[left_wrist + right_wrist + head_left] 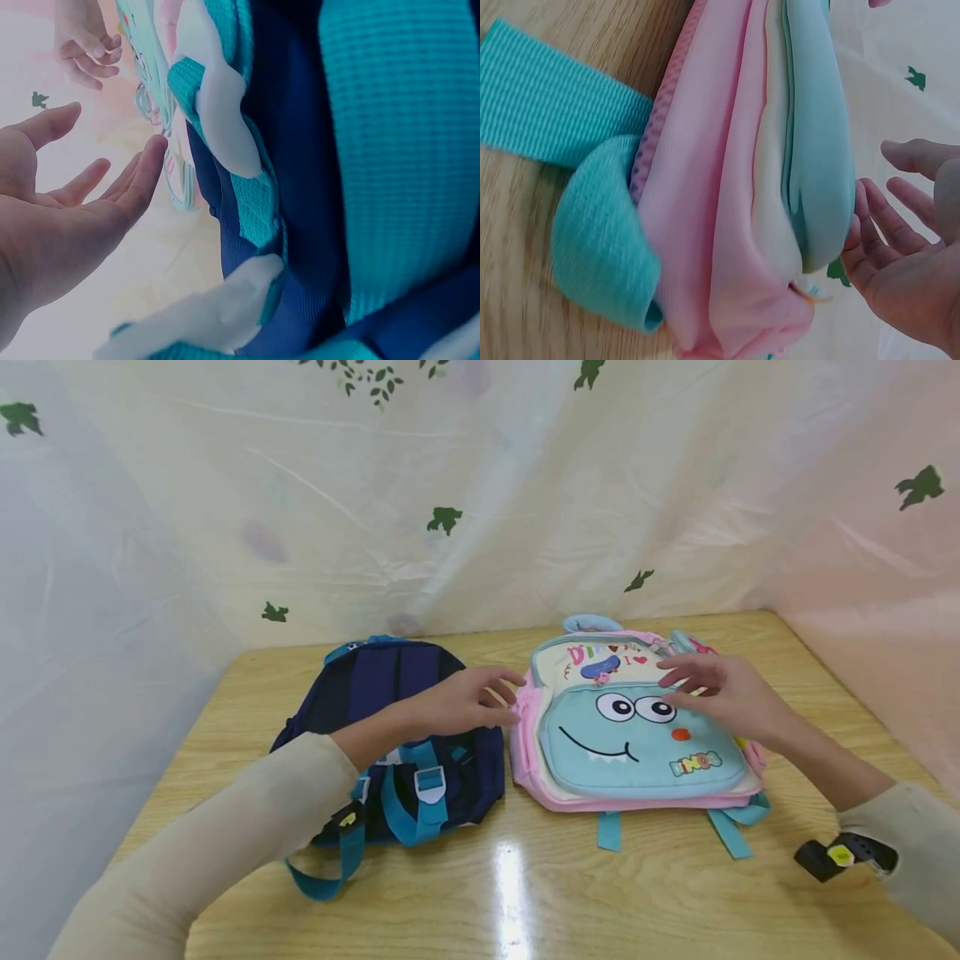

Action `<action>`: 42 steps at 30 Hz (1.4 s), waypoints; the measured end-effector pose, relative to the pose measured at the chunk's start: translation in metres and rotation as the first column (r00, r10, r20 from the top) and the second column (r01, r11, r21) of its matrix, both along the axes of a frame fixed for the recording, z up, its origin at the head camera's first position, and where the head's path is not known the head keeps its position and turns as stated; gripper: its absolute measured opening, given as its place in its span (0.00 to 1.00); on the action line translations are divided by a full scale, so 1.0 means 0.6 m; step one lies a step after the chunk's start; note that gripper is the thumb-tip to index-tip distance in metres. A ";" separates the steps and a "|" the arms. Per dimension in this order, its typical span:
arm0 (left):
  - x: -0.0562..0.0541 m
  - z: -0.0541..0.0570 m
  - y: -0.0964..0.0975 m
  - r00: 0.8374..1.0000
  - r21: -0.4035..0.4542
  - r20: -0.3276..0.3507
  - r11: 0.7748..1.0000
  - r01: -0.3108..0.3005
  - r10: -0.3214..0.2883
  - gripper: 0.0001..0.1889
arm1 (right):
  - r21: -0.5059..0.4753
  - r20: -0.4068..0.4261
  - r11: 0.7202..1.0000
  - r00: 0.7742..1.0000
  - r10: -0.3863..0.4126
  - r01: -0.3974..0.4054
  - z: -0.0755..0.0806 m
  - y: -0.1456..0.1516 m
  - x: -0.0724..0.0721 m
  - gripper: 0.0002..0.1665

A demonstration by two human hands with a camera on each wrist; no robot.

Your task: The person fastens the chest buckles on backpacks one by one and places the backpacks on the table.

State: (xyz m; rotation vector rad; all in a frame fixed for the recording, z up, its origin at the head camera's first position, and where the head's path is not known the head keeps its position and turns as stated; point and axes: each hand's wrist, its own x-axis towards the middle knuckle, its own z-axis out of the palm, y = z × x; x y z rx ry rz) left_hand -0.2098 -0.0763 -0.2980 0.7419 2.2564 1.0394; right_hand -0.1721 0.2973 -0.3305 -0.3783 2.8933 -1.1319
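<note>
Two children's backpacks lie side by side on a wooden table. The navy backpack [390, 681] is on the left, its strap side up, with teal straps [431, 802] and white buckles [221, 112]. To its right lies the pink and light-blue backpack [637, 752], cartoon face upward. My left hand [468, 700] hovers over the navy one's right side, fingers loosely bent and holding nothing, fingertips near the pink side. Above the cartoon face's right eye is my right hand [723, 693], its fingers relaxed and spread. In the right wrist view that hand [907, 232] appears beside the light-blue front pocket [821, 150], with nothing in its grasp.
The wooden table [600, 902] reaches forward to a pale curtain [360, 543] with green leaf prints. Loose teal strap ends [609, 832] hang from the pink backpack toward the front. A looped blue strap [326, 881] lies at the navy backpack's front left.
</note>
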 end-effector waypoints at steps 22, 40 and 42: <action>-0.020 -0.030 0.035 0.993 -0.110 0.094 0.992 -0.059 0.069 0.29 | -0.029 -0.058 0.991 0.990 -0.130 0.128 -0.031 0.080 0.016 0.21; -0.018 -0.038 0.057 0.954 -0.113 0.254 0.985 -0.134 0.159 0.21 | -0.031 0.284 0.995 0.955 -0.086 0.099 -0.063 0.104 0.012 0.39; -0.016 -0.037 0.062 0.957 -0.133 0.242 0.982 -0.132 0.162 0.21 | -0.019 0.303 0.995 0.949 -0.089 0.100 -0.064 0.106 0.010 0.40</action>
